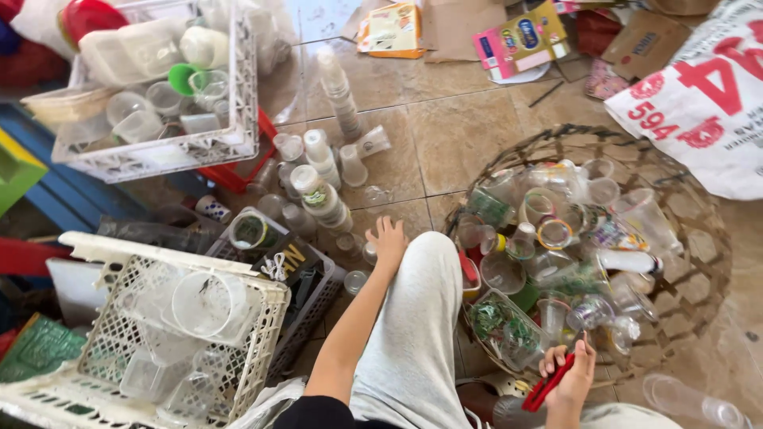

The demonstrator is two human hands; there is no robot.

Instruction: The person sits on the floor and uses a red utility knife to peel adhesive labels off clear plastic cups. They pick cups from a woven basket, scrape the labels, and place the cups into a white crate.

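My left hand (388, 241) rests flat on the tiled floor beside my grey-trousered knee, fingers spread, holding nothing. Just beyond it lie stacks of clear plastic cups (318, 184). My right hand (569, 375) is low at the right, closed around a slim red tool (550, 385). It hovers at the near edge of a round woven basket (703, 262) heaped with clear plastic cups and lids (556, 246).
A white lattice crate (238, 119) full of plastic containers stands at the upper left. Another white crate (127, 349) with clear cups sits at the lower left beside a dark crate (318, 294). Flattened cardboard boxes (517, 36) and a printed white sack (707, 103) lie at the back.
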